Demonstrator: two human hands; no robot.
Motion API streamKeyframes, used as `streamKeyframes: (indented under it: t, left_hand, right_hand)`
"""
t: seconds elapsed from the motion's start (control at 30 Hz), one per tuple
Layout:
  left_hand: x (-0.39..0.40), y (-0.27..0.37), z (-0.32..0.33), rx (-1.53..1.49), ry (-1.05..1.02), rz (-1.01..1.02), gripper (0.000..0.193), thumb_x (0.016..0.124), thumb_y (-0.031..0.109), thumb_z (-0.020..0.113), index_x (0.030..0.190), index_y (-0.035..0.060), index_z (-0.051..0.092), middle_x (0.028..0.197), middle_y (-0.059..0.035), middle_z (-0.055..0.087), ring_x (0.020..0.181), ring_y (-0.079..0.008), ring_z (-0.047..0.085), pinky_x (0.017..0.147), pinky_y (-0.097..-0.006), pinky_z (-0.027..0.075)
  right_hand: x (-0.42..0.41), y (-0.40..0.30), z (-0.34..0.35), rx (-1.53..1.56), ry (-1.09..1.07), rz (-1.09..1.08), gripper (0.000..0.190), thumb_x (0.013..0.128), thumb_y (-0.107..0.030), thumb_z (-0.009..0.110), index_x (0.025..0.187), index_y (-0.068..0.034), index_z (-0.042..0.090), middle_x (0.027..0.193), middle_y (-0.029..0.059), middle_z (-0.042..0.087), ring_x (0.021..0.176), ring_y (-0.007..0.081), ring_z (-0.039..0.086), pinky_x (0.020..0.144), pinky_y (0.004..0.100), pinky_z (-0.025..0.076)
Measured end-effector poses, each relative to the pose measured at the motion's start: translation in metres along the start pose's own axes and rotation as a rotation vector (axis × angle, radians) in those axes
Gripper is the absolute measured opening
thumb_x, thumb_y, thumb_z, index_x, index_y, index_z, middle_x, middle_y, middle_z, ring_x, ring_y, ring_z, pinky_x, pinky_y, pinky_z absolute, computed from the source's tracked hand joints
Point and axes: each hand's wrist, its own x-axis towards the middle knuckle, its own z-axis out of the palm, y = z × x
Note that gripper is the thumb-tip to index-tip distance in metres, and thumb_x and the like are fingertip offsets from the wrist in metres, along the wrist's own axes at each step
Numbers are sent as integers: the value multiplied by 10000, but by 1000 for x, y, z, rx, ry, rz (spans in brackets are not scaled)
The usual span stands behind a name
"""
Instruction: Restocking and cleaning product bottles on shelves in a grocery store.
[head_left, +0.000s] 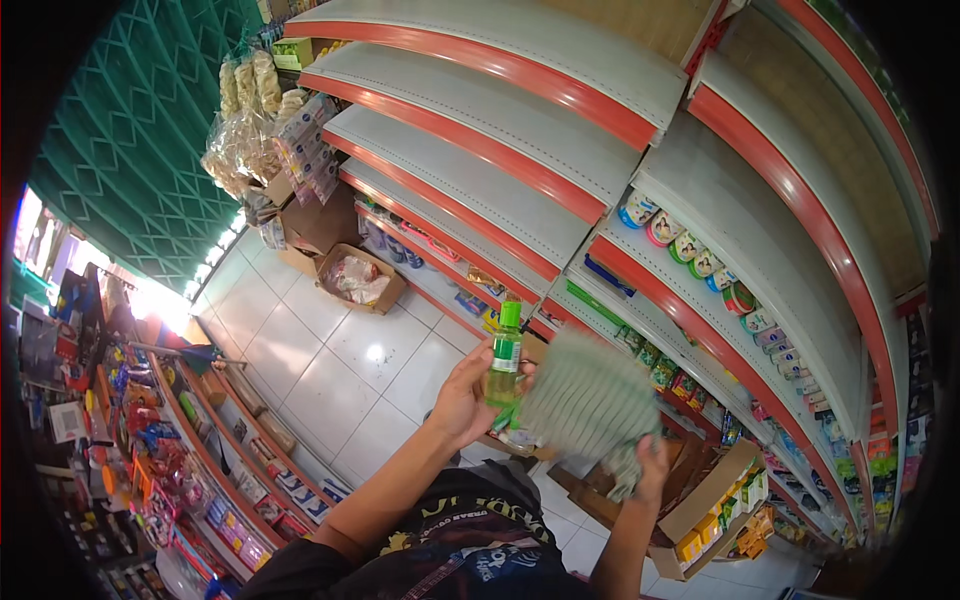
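A clear plastic bottle with a bright green cap and yellow-green liquid is gripped by my left hand, cap end up in the picture. To its right, my right hand is closed on the lower corner of a striped grey-green cloth. The cloth is spread and blurred, its left edge close beside the bottle; whether they touch I cannot tell. Below the bottle, more green-capped items show partly behind my left hand.
Grey metal shelves with red front edges rise ahead, and a row of bottles stands on the right unit. An open carton is on the tiled floor; another carton of small boxes is at lower right. Packed shelves line the left.
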Motion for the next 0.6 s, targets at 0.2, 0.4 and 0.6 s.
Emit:
streamKeyframes:
  t: [0.2, 0.4, 0.6]
  left_hand:
    - [3, 24, 8, -114, -7, -95, 512, 1001, 330, 350, 1440, 69, 321, 1408, -121, 458, 1333, -275, 411, 1083, -450, 359]
    - [20, 20, -33, -174, 38, -72, 605, 1001, 454, 290, 1475, 78, 276, 1453, -141, 396, 1305, -290, 437, 1063, -486, 384]
    - [48, 5, -68, -502, 71, -174, 549, 952, 523, 383, 1266, 88, 499, 1264, -147, 534, 1084, -295, 560, 1034, -498, 406]
  right_hand:
    - [74, -24, 135, -650, -191, -592, 512, 895, -83, 543, 1378, 36, 424, 1501, 216, 324, 1402, 349, 295, 1127, 417, 258]
    - [42, 11, 186, -922, -313, -531, 533, 810, 40, 533, 1340, 10, 484, 1490, 184, 348, 1400, 371, 285, 1125, 453, 271]
    - [23, 10, 130, -592, -373, -125, 360, 873, -38, 547, 1230, 3, 562, 1258, 147, 583, 1190, 290, 548, 1004, 378, 436]
